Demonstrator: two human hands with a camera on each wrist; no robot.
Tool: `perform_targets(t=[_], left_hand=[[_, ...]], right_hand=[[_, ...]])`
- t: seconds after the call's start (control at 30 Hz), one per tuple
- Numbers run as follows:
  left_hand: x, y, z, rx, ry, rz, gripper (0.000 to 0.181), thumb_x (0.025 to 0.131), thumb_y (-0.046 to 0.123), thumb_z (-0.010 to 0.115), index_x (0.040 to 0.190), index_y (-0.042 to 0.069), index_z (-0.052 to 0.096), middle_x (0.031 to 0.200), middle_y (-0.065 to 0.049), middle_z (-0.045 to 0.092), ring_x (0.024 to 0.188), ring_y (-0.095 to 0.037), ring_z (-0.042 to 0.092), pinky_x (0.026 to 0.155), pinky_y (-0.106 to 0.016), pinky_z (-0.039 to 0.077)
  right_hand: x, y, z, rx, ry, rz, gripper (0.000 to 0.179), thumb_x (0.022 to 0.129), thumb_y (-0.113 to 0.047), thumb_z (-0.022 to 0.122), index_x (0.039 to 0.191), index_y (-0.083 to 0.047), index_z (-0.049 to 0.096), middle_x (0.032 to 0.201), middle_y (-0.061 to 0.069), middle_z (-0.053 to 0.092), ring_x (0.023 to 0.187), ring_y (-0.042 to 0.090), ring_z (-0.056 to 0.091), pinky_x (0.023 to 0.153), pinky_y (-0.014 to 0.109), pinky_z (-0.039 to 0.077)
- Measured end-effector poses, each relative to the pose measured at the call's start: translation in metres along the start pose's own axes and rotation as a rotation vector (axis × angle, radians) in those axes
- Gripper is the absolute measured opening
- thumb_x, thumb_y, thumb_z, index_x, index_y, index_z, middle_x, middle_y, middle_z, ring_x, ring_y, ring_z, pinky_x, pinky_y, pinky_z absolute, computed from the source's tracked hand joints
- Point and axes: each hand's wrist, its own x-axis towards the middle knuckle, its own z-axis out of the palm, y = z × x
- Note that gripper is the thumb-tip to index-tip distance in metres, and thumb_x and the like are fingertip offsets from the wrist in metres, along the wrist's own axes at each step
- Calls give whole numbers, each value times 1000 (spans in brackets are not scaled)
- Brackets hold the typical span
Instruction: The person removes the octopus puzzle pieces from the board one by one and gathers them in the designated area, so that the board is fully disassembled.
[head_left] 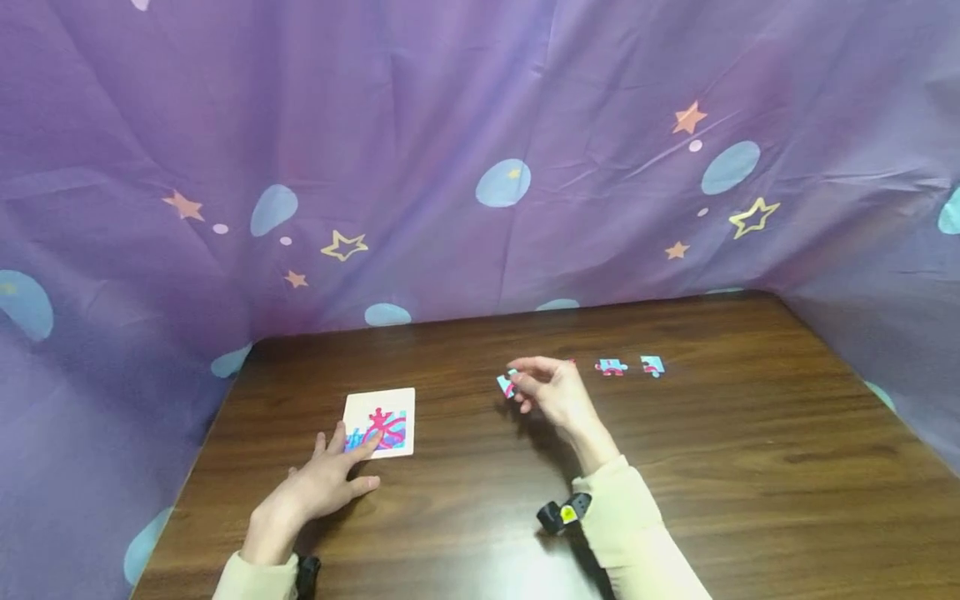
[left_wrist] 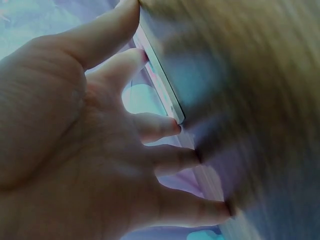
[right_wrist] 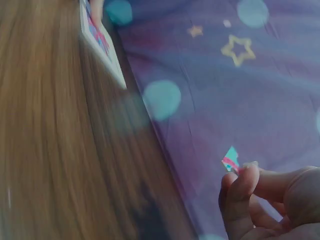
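Observation:
A white puzzle board (head_left: pixel 381 402) lies on the left of the table, its lower part filled with joined pink, blue and purple pieces. My left hand (head_left: pixel 311 487) rests with spread fingers at the board's lower left, a fingertip touching the pieces. Between thumb and fingers my right hand (head_left: pixel 558 396) pinches a light-blue and pink puzzle piece (head_left: pixel 506 384), held above the table to the right of the board. The right wrist view shows this piece (right_wrist: pixel 230 159) at the fingertips. In the left wrist view, the fingers (left_wrist: pixel 160 127) reach the board's edge.
Two loose puzzle pieces, one (head_left: pixel 612 367) with pink tabs and another (head_left: pixel 652 366) farther right, lie on the brown wooden table (head_left: pixel 750 467). A bit of pink shows behind my right hand. A purple patterned curtain (head_left: pixel 420 167) borders the table's back and sides.

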Motion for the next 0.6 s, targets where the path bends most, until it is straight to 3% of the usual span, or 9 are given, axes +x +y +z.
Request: perform_targets(t=[0.3,0.6], left_hand=[[6,4,1,22,-2,-20,61,95,42,61,149,21,43,155,-35,4,137,-59,5,87,-87,12],[1,2,2,13,1,-17,62,95,42,61,150,21,41,154,-36,3,137,-60,4,87,-87,11]], right_hand=[[-9,11,-68,-18,142,107,32,90,11,60,118,21,52,80,7,65,57,10,62,54,22,55],[-8,18,-87,-44,195,222,26,87,9,64,108,18,52,75,8,67,55,11,63,57,24,57]])
